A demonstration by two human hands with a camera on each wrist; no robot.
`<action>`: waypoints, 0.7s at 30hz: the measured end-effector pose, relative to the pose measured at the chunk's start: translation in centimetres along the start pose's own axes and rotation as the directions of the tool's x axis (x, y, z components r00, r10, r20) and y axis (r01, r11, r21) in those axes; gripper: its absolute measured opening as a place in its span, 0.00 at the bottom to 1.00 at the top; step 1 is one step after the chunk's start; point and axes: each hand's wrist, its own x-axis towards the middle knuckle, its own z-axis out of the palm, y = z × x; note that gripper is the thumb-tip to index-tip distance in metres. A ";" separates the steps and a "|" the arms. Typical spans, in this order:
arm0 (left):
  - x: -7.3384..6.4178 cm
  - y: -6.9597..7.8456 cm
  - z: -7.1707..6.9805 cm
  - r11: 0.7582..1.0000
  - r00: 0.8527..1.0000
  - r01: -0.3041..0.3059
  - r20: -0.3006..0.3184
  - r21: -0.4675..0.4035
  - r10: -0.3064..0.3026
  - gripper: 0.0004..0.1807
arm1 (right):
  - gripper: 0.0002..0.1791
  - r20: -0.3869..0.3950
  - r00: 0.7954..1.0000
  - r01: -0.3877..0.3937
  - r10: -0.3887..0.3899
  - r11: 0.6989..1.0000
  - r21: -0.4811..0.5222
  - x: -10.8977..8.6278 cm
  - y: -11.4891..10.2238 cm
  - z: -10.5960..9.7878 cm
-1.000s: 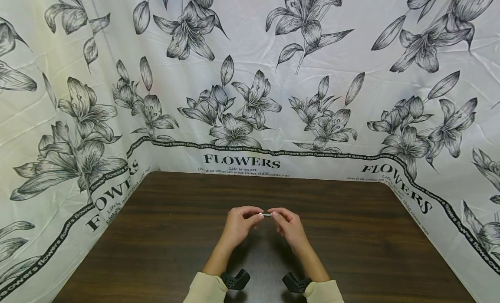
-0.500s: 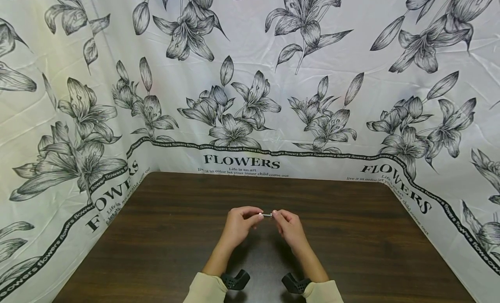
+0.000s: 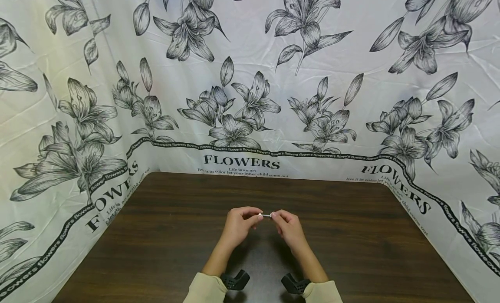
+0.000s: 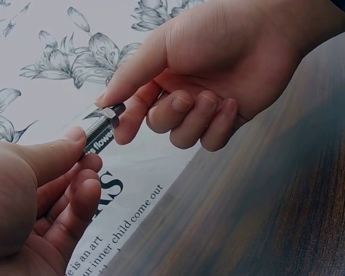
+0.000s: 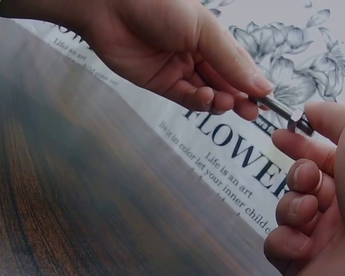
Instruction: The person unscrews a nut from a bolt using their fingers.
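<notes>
A silver threaded bolt (image 3: 266, 215) is held level between the two hands above the table. My left hand (image 3: 236, 227) pinches one end of it between thumb and fingers, hiding that end. A hex nut (image 4: 111, 113) sits on the bolt near its other end, where threads show past it in both wrist views. The thumb and index finger of my right hand (image 3: 290, 229) are at this nut, one on each side. In the right wrist view, bare thread of the bolt (image 5: 276, 107) shows between the left thumb and the nut (image 5: 296, 119).
Beneath the hands lies a dark wood-grain table (image 3: 175, 233). A white curtain (image 3: 250, 47) with black flower prints and lettering surrounds its back and sides. Black wrist devices (image 3: 235, 280) sit at both cuffs.
The right fingertips shift slightly at the nut, a little away from the left hand and then slightly back. The left hand and the bolt stay in place.
</notes>
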 end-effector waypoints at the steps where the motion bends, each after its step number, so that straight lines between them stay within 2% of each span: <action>1: 0.0 0.0 0.0 1.000 1.000 -0.001 0.001 0.001 0.001 0.03 | 0.12 0.006 1.000 0.001 -0.001 1.000 0.005 -0.2 -0.4 0.0; 5: 0.0 0.0 0.0 1.000 1.000 -0.005 0.002 0.002 0.005 0.03 | 0.09 0.023 1.000 0.014 -0.014 1.000 0.009 -0.7 -2.2 0.3; 21: 0.0 0.0 -0.1 1.000 1.000 0.001 0.008 0.011 -0.001 0.04 | 0.11 0.052 0.997 0.056 -0.059 0.997 0.059 -0.8 -2.3 0.1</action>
